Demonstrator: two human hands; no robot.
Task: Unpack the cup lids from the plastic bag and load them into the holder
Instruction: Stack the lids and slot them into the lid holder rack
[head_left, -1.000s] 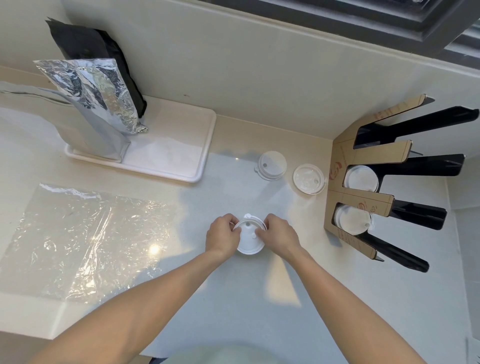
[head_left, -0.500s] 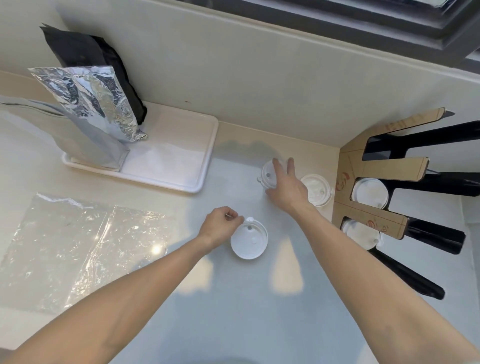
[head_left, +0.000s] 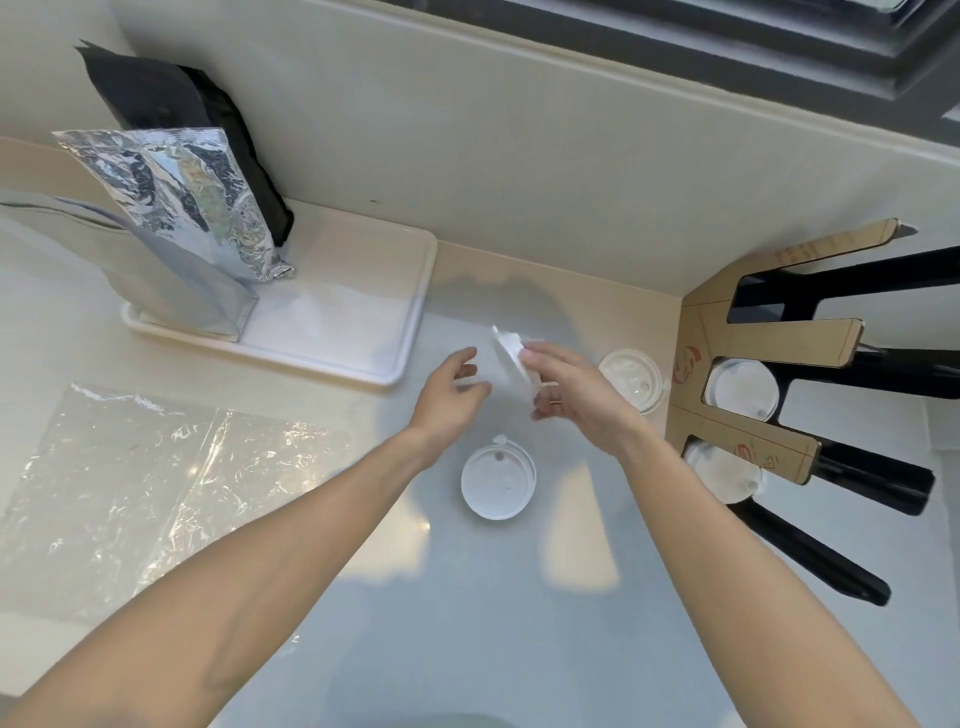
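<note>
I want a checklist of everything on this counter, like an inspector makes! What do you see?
Surface: pale countertop, patches of light on it.
Job's things: one lid tilted in the right hand; flat lid near the front; another lid beside the cardboard holder; lids in two of its slots; empty plastic bag lying flat.
Clutter: silver foil pouches and a black pouch standing on a white tray.
Hands: right hand grips the tilted lid; left hand near it, fingers relaxed, holding nothing.
Cables: nothing seen.
Surroundings: pale wall, dark window frame above.
</note>
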